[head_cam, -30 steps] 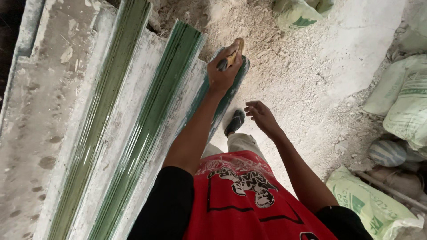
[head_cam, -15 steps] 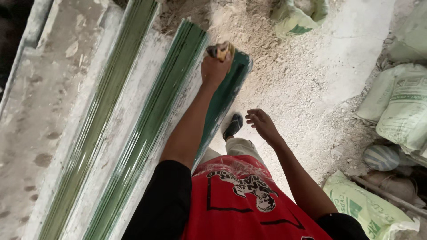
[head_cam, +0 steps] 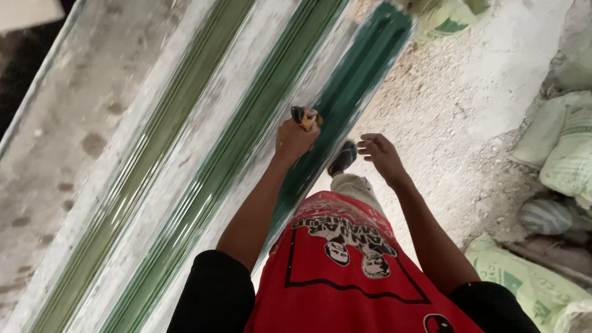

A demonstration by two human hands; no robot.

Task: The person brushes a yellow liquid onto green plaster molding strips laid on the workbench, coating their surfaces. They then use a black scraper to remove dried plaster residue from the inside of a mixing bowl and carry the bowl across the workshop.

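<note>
Left hand [head_cam: 296, 139] grips a small yellow-and-black tool [head_cam: 304, 117] against the green sheet [head_cam: 345, 105] at twelve o'clock, apparently to work its surface; right hand [head_cam: 381, 154] hovers open, empty, likely for balance.

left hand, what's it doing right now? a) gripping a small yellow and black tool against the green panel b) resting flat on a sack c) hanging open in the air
a: the left hand is closed around a small yellow and black tool held at the dark green panel, while the right hand hangs open over the dusty floor.
</note>
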